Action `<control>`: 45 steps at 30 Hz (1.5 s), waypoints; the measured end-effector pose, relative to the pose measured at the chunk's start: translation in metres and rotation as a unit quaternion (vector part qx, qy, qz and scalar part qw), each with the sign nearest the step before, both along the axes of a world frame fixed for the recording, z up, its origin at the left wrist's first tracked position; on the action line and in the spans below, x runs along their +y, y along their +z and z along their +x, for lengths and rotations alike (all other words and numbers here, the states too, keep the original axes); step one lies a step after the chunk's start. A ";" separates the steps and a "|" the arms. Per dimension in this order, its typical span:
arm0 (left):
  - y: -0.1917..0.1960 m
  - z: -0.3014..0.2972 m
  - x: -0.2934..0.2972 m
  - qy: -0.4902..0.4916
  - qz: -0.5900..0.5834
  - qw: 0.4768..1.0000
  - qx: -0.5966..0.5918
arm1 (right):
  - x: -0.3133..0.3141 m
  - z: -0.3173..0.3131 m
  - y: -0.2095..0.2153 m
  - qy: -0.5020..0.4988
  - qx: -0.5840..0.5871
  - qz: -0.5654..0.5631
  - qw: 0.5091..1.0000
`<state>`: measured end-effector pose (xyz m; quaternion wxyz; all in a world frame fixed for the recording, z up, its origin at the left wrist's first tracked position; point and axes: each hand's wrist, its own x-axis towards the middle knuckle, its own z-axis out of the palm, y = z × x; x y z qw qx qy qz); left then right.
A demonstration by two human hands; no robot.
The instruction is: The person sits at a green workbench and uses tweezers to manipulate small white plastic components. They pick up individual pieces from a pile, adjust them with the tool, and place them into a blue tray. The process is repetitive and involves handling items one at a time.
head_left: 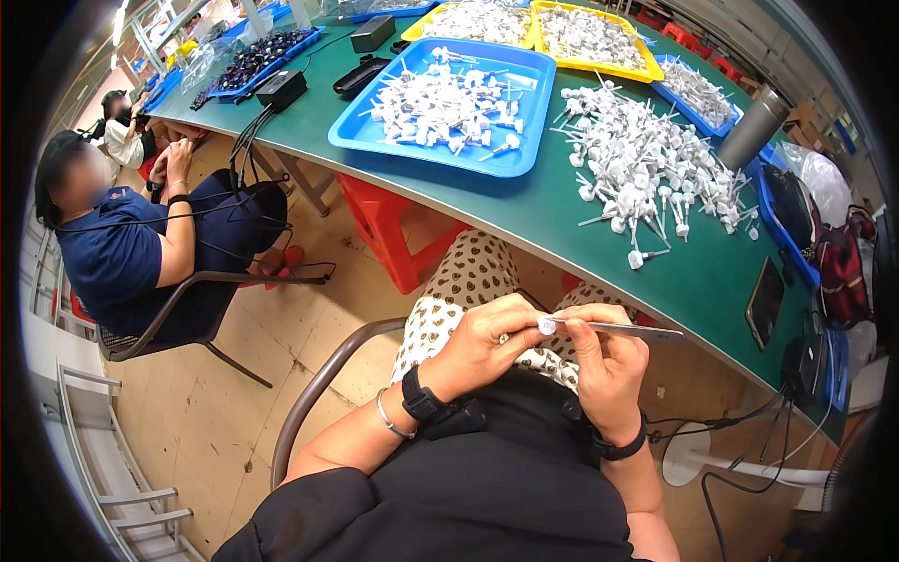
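Above my lap, my left hand [478,343] pinches a small white plastic piece with a round head [547,326] between thumb and fingers. My right hand [609,370] is closed on a thin flat metal strip [651,332], which looks like a blade and points right. The strip's inner end meets the white piece, hidden partly by the right fingers. On the green table ahead lies a loose pile of similar white pieces with thin stems [646,169]. More of them fill a blue tray [412,157] to its left.
Yellow trays [599,67] of white pieces stand farther back. At the right are a grey metal bottle [754,129], a phone [765,300] and cables. A red stool [379,229] sits under the table. A seated person [122,229] works at the left.
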<state>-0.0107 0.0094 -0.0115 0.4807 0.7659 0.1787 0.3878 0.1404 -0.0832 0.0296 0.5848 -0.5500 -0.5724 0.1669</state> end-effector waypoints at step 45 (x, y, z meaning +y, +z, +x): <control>0.102 0.078 0.085 0.013 0.408 0.912 0.031 | -0.037 0.087 0.050 -0.143 0.158 0.192 0.958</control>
